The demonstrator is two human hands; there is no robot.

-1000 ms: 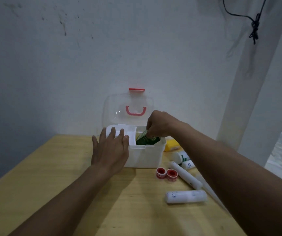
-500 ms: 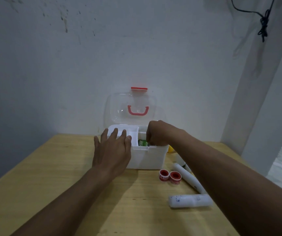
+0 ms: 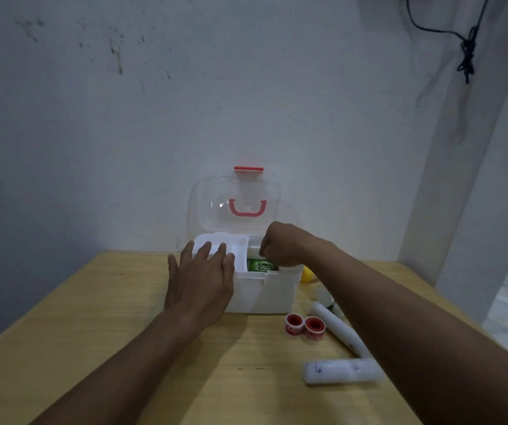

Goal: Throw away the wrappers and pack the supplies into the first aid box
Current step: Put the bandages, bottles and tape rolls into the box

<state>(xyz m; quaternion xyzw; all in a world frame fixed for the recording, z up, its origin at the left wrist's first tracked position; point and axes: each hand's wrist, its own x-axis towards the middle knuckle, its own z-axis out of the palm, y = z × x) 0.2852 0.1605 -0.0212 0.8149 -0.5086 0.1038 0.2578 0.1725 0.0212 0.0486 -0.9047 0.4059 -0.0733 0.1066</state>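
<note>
Inside open first aid box [image 3: 265, 289], green packet [image 3: 260, 265], right hand [image 3: 280, 245] curled, grip unclear, left hand [image 3: 202, 280] flat.

The right hand [image 3: 280, 245] is hiding its fingertips inside the first aid box [image 3: 265, 289], so its grip is unclear. The right forearm is covering a white roll [image 3: 337, 328] near the surface's right edge.

Left hand [image 3: 201, 282] flat against the open first aid box [image 3: 265, 291], right hand [image 3: 280, 247] curled over a green packet [image 3: 260, 265] inside. Two red tape rolls [image 3: 305, 326] sit beside it.
</note>
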